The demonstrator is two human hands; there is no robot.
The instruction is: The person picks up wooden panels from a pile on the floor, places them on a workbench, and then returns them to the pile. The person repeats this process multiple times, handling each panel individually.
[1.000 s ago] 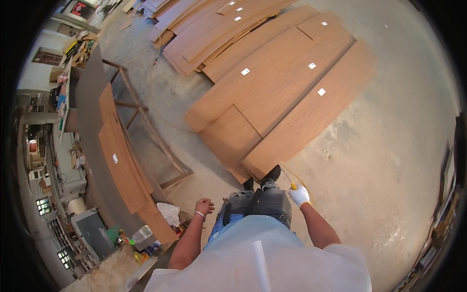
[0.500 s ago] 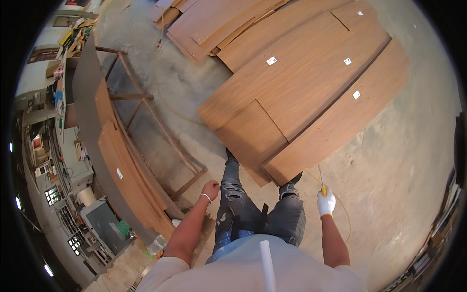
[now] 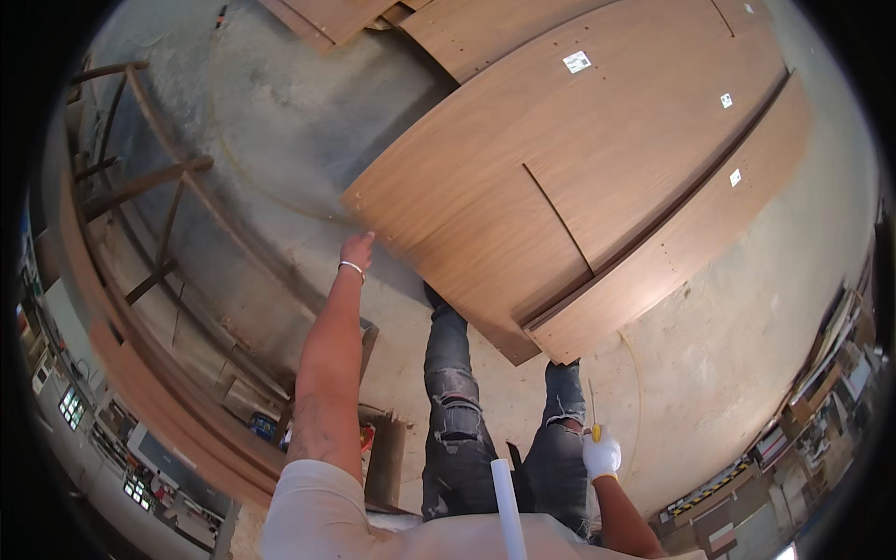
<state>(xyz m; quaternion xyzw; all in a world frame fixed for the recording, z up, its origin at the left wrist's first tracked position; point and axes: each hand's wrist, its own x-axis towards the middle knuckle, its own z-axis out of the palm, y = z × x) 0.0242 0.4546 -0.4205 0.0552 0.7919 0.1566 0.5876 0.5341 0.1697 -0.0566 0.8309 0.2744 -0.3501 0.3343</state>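
Several large brown wood panels lie overlapping on the floor ahead of me; a wide panel [image 3: 523,177] carries white labels, and a narrower panel [image 3: 681,224] lies along its right side. My left hand [image 3: 357,250], bare with a bracelet at the wrist, reaches out by the left edge of the wide panel, a finger extended toward it. Whether it touches the wood I cannot tell. Down beside my right leg, my right hand [image 3: 603,455] in a white glove grips a screwdriver [image 3: 596,431] by its yellow handle, the thin shaft pointing up and away.
To the left stands a dark frame [image 3: 177,177] with more brown panels [image 3: 168,392] leaning beyond it. A thin hose [image 3: 252,187] runs over the floor toward the wide panel. Stacked boards and boxes [image 3: 812,401] line the right side. Another panel [image 3: 485,37] lies farther off.
My left hand has moved forward, from beside my left leg to the wide panel's left edge. The right hand, still holding the screwdriver, is lower in view. The view has shifted toward the panels.
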